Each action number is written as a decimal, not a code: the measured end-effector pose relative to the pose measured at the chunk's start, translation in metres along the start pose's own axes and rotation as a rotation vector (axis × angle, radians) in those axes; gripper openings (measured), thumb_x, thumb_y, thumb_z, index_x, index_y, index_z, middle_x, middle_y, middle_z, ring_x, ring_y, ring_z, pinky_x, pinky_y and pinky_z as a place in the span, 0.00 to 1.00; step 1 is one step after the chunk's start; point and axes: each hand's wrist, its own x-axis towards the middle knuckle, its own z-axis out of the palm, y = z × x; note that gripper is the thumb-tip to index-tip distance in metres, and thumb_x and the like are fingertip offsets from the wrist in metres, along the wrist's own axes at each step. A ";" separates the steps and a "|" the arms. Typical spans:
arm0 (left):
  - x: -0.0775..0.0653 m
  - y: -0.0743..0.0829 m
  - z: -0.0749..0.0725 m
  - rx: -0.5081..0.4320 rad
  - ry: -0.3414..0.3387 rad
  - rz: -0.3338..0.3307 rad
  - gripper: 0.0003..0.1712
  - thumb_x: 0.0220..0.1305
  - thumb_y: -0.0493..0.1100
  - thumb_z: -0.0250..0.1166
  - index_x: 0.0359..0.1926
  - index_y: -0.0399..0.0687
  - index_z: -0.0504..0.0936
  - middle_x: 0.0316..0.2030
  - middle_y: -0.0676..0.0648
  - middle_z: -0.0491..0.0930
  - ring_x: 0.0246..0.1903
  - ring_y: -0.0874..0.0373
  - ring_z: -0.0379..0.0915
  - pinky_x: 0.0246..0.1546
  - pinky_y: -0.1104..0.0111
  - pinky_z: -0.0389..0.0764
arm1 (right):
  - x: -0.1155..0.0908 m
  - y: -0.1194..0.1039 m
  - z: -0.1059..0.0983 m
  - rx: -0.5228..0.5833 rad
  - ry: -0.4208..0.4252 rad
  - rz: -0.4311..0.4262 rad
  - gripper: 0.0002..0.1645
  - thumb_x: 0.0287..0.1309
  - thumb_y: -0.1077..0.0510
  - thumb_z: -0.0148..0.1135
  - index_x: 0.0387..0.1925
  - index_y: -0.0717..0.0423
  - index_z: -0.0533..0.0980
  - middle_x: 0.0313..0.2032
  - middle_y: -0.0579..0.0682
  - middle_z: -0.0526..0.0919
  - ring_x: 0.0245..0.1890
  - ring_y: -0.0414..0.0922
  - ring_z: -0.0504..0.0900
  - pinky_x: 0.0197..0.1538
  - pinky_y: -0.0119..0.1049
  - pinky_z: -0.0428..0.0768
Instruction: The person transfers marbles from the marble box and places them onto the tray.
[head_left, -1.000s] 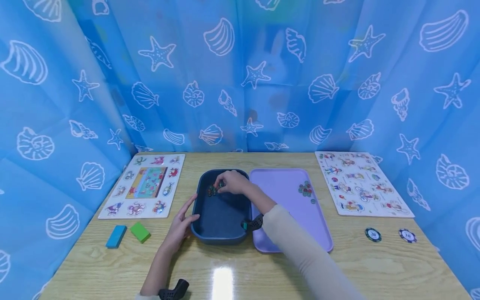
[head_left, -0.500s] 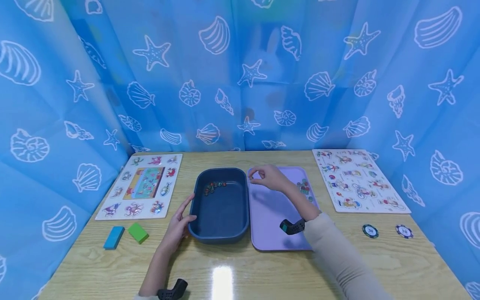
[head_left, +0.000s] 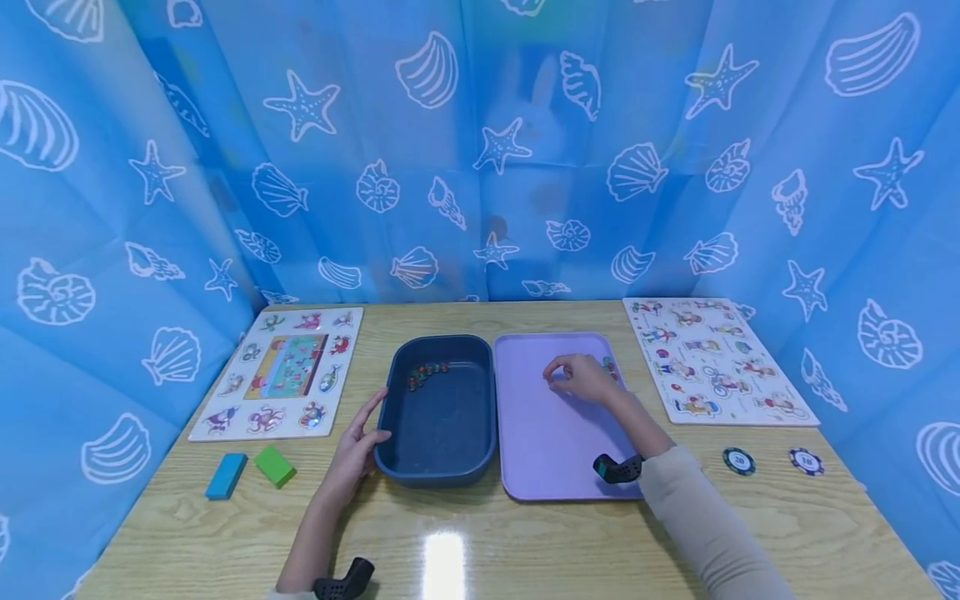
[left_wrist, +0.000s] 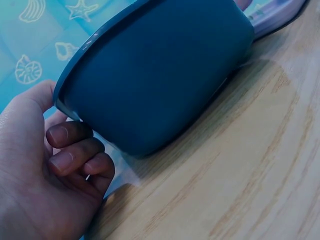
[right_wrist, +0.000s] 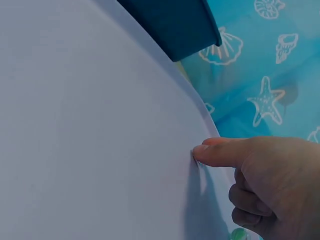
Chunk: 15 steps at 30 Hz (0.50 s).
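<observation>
My left hand [head_left: 352,454] grips the left side of a dark blue bin [head_left: 442,482], thumb over its rim. In the left wrist view the curled fingers [left_wrist: 75,147] press under that rim. Small glass marbles [head_left: 427,371], red and green, lie at the bin's back left. Above a lilac tray [head_left: 525,450] hovers my right hand [head_left: 581,379], thumb and index tips together, the other fingers curled in. In the right wrist view nothing shows between those tips. More marbles [head_left: 609,367] at the tray's right side are partly hidden by this hand; one green marble [right_wrist: 239,234] shows beneath it.
A picture puzzle board [head_left: 281,375] lies at the left, another board [head_left: 712,362] at the right. Near the left forearm are a blue block [head_left: 227,477] and a green block [head_left: 275,466]. Two poker chips, a green chip [head_left: 738,461] and a purple chip [head_left: 806,461], lie at the right.
My right hand has come out of the bin and moved right, past the shared edge, to over the tray. The left hand keeps its grip on the bin. The view has shifted slightly.
</observation>
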 end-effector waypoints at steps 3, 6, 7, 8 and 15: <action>0.000 -0.001 0.000 -0.003 0.000 0.008 0.33 0.63 0.34 0.50 0.66 0.62 0.55 0.08 0.54 0.55 0.06 0.64 0.51 0.12 0.74 0.57 | 0.002 -0.006 -0.002 0.006 0.019 -0.032 0.10 0.49 0.58 0.64 0.37 0.49 0.80 0.12 0.44 0.61 0.14 0.40 0.59 0.19 0.30 0.60; 0.000 -0.001 -0.001 -0.003 -0.003 0.013 0.33 0.63 0.34 0.51 0.66 0.62 0.55 0.08 0.53 0.56 0.07 0.63 0.51 0.12 0.74 0.57 | 0.008 -0.023 -0.006 0.013 0.048 -0.089 0.10 0.50 0.58 0.64 0.37 0.49 0.80 0.12 0.44 0.59 0.14 0.40 0.58 0.20 0.31 0.59; 0.000 -0.001 -0.001 -0.003 -0.003 0.013 0.33 0.63 0.34 0.51 0.66 0.62 0.55 0.08 0.53 0.56 0.07 0.63 0.51 0.12 0.73 0.57 | 0.011 -0.030 -0.007 0.019 0.053 -0.108 0.10 0.50 0.58 0.64 0.38 0.50 0.80 0.12 0.44 0.59 0.14 0.41 0.57 0.20 0.31 0.58; 0.000 -0.001 -0.001 -0.003 -0.004 0.012 0.33 0.63 0.34 0.51 0.66 0.62 0.55 0.08 0.53 0.56 0.07 0.63 0.51 0.12 0.73 0.57 | 0.014 -0.038 -0.008 0.027 0.056 -0.122 0.10 0.51 0.58 0.63 0.38 0.50 0.80 0.12 0.44 0.59 0.14 0.41 0.57 0.20 0.32 0.58; 0.001 -0.002 -0.002 0.008 -0.014 0.011 0.33 0.63 0.34 0.50 0.66 0.63 0.55 0.08 0.53 0.56 0.06 0.63 0.52 0.12 0.74 0.57 | 0.040 -0.104 -0.004 0.025 0.041 -0.229 0.11 0.53 0.55 0.61 0.40 0.50 0.80 0.11 0.44 0.59 0.13 0.42 0.58 0.20 0.33 0.58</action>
